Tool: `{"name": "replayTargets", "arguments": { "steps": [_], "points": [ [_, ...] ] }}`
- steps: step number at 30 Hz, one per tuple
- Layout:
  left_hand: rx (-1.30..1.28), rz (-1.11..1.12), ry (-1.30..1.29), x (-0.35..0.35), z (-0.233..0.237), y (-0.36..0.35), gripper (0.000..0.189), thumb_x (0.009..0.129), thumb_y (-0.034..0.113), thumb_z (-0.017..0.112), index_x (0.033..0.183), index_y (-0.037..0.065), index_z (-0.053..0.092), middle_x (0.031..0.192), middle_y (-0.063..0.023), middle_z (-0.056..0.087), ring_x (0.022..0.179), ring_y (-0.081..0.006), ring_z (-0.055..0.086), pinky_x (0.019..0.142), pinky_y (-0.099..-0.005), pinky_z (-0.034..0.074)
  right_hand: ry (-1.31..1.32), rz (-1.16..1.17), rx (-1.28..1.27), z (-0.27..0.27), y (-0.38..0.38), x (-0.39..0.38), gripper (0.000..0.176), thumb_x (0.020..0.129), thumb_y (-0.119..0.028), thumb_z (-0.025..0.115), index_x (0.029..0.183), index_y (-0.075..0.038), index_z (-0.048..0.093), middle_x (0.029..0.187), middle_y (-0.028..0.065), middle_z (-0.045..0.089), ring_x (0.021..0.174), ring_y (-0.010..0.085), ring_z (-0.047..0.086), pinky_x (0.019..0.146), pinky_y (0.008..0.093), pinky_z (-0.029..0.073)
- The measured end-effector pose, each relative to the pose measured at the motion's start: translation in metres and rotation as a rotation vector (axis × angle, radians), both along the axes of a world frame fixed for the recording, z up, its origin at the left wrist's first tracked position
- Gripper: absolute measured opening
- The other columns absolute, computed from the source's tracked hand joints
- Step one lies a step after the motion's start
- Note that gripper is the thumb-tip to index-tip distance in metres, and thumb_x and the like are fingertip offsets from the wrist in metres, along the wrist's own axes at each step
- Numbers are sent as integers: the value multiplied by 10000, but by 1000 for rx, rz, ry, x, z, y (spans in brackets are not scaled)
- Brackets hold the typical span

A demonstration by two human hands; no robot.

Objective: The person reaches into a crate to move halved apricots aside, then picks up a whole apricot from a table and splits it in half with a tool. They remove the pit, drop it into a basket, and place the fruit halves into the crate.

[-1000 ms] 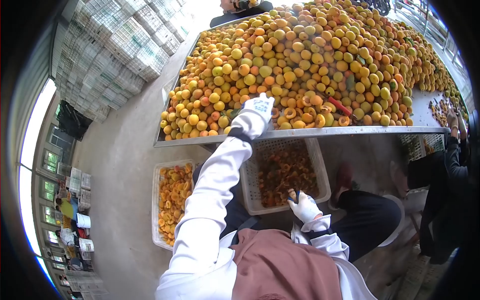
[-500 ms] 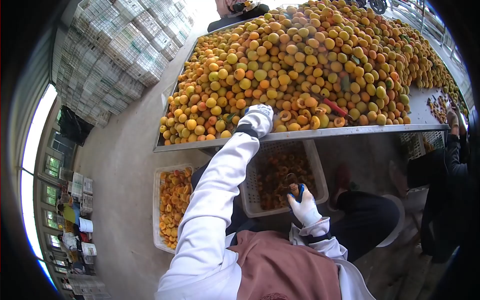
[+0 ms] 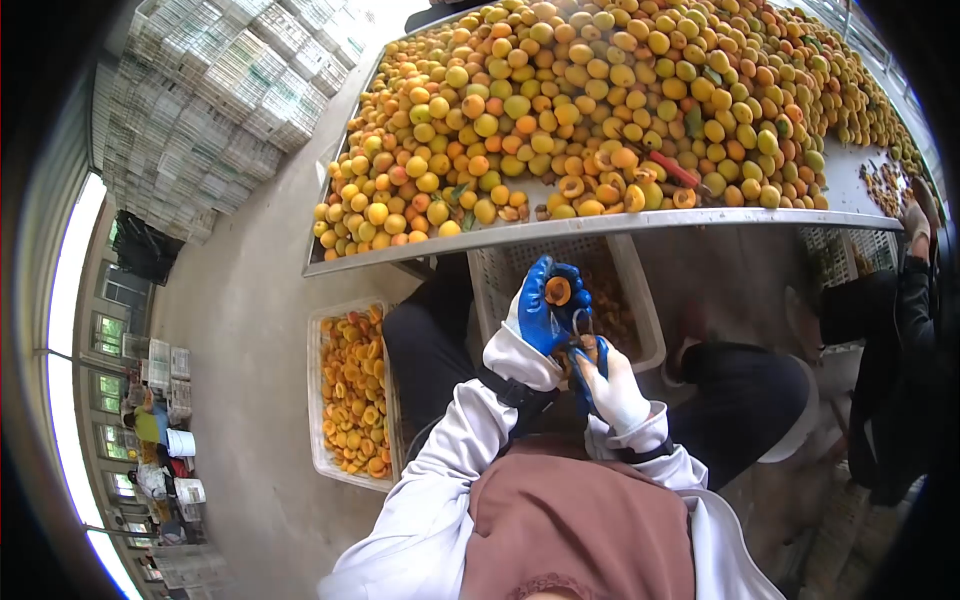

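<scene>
My left hand (image 3: 538, 318), in a blue-coated glove, is in front of my body with an apricot half (image 3: 558, 291) in its fingers, cut face up. Close beside it, my right hand (image 3: 615, 392), gloved too, is closed around the wooden handle of a small pitting tool (image 3: 588, 346). The tool's curved metal end points toward my left hand. Below and behind both hands stands a white crate (image 3: 640, 300) with dark pits or scraps in it. A heap of whole apricots (image 3: 560, 110) covers much of the metal table (image 3: 600, 224) ahead.
A white crate (image 3: 318, 400) of apricot halves stands on the floor to my left. A red-handled tool (image 3: 674, 168) lies among the apricots. At the right, another person's hand (image 3: 914, 222) is by the table edge. Stacked crates (image 3: 200, 110) rise at the back left.
My left hand has come back from the apricot heap to my right hand and now holds an apricot half. My right hand, still on the pitting tool, has risen slightly.
</scene>
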State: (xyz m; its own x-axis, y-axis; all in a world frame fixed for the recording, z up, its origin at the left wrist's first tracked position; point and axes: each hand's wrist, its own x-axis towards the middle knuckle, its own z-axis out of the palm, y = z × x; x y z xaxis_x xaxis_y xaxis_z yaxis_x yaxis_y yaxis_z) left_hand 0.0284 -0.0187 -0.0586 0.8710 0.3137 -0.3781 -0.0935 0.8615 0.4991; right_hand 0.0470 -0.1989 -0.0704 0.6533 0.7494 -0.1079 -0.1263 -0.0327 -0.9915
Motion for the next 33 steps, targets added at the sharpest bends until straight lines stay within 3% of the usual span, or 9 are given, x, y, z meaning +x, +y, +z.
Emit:
{"name": "replayTargets", "arguments": {
  "steps": [2,6,13,18,22,24,28,30,33],
  "points": [
    [94,19,61,-1,-10,-10,430,1028,455,513,1029,52,664,964,-108,668,787,-251,659,752,-405,578,1,17,13,-4,2,-1,182,1024,-117,559,1159,-2,600,838,24,624,716,87,560,655,261,478],
    [248,4,151,2,-1,-25,500,1037,498,482,958,44,676,950,-128,670,776,-249,653,747,-398,577,-84,-9,-68,-9,1,1,189,1019,-137,571,1133,7,616,816,26,630,726,90,562,666,272,478],
    [211,-11,159,4,17,-45,446,1042,472,499,811,101,592,829,-80,612,717,-232,623,685,-397,539,-34,-21,-101,-3,-4,5,206,1012,-154,583,1124,14,616,832,51,652,741,112,581,669,300,477],
    [208,12,153,6,17,-51,458,1034,482,516,772,109,563,738,-64,562,682,-229,602,686,-398,542,-177,-45,-121,-4,-1,2,222,1027,-165,551,1117,29,612,857,86,670,768,166,605,712,337,496],
    [90,21,167,6,14,-50,493,1034,481,514,707,114,533,638,-53,501,613,-236,581,639,-417,549,-131,45,-66,-17,-3,4,246,1040,-199,537,1127,16,617,862,74,668,778,156,613,715,315,495],
    [111,29,182,7,17,-51,504,1037,478,510,684,118,518,617,-51,488,589,-239,573,617,-422,548,85,159,-52,-14,-4,8,247,1048,-241,531,1087,-18,628,831,39,644,717,132,600,653,291,485],
    [225,-26,192,7,17,-47,535,1042,469,498,628,132,469,576,-48,461,543,-239,552,573,-420,543,271,254,-102,0,-13,21,225,1051,-268,527,1027,-64,620,774,8,599,640,103,566,569,256,456],
    [160,-72,151,5,21,-44,551,1044,477,487,613,135,453,568,-48,453,550,-243,553,585,-421,545,595,365,-64,-7,-19,27,319,1033,-273,557,1218,-13,580,861,41,626,774,121,579,680,277,482],
    [-24,-190,38,2,12,-33,576,1048,492,462,593,140,432,559,-48,445,572,-254,558,623,-432,549,702,391,-116,-11,-22,29,365,1035,-276,553,1299,-24,529,981,47,621,870,113,564,742,276,483]
  ]
}}
